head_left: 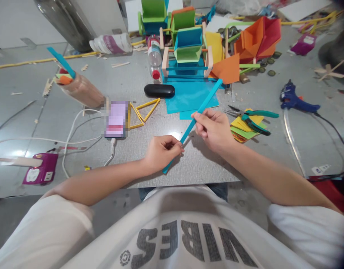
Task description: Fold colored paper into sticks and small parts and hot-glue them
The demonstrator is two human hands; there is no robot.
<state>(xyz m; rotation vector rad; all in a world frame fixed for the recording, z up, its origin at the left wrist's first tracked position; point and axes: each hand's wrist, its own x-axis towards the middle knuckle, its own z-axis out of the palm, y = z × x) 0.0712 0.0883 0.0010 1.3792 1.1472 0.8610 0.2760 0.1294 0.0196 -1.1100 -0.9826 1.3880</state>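
Note:
A long blue paper strip (207,100) slants across in front of me, its far end near an orange paper piece and its near end close to the table edge. My left hand (161,153) pinches the strip's lower part between thumb and fingers. Farther up, my right hand (212,129) grips it near the middle. Blue paper sheets (189,99) lie flat just beyond my hands. Behind them stands a small wooden-framed model (188,52) with blue and green folded paper.
Teal-handled pliers (258,119) rest on coloured paper at right, with a blue glue gun (297,98) farther out. A phone (116,118) on a white cable, a black case (159,90), a small bottle (154,58) and a cup (82,89) of paper strips stand or lie leftward.

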